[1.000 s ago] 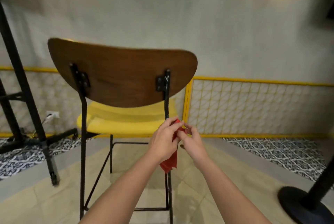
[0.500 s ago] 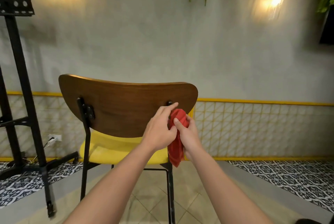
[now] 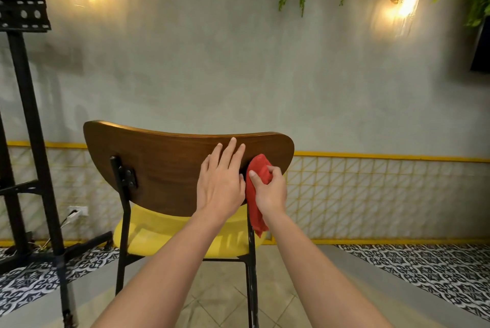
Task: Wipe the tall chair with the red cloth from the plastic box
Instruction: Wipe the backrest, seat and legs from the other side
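red cloth (image 3: 259,167) gripped by right hand (image 3: 270,190) alone now, pressed to the back of the tall chair (image 3: 164,158) near its right edge. left hand (image 3: 221,182) let go, flat on same backrest, fingers straight. likely bracing; wiping just starting.

Left grip (image 3: 221,182) lies flat, straightened; right grip (image 3: 270,190) curls tight just beside it.

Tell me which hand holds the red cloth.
The right hand grips the red cloth; the left hand lies flat and open on the wooden backrest, holding nothing.
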